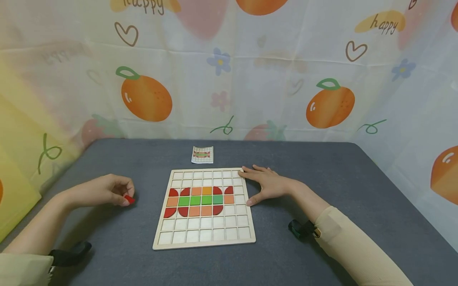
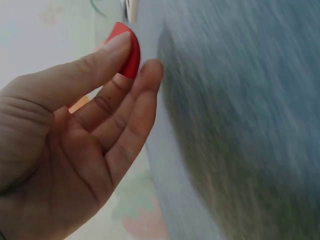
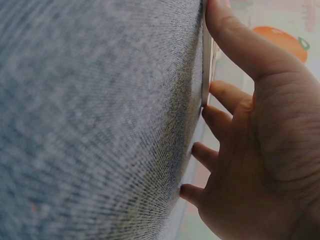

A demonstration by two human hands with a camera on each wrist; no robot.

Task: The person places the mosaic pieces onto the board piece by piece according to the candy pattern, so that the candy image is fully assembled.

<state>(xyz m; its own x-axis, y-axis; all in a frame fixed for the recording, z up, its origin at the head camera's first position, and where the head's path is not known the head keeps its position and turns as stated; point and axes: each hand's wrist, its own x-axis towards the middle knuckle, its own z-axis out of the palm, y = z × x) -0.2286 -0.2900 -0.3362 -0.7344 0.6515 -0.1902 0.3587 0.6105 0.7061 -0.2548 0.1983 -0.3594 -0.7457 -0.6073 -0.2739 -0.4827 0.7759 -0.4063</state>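
Note:
My left hand (image 1: 103, 192) pinches a small red tile (image 1: 129, 199) with a curved edge between thumb and fingers, left of the board. In the left wrist view the tile (image 2: 131, 57) shows past the thumb, partly covered by it. My right hand (image 1: 268, 183) is spread, its thumb and fingertips at the right edge of the wooden grid board (image 1: 204, 246). Several tiles fill three rows of it: red quarter-rounds (image 1: 217, 210), salmon squares (image 1: 196, 191), an orange square (image 1: 206, 191), green squares (image 1: 195, 200) and a teal square (image 1: 217, 199). White cells surround them.
A small printed card (image 1: 202, 160) with a coloured grid pattern lies behind the board. Dark grey cloth covers the table (image 1: 279, 254). A fruit-print curtain (image 1: 250, 91) hangs at the back and sides. Black straps (image 1: 71, 254) hang at both wrists.

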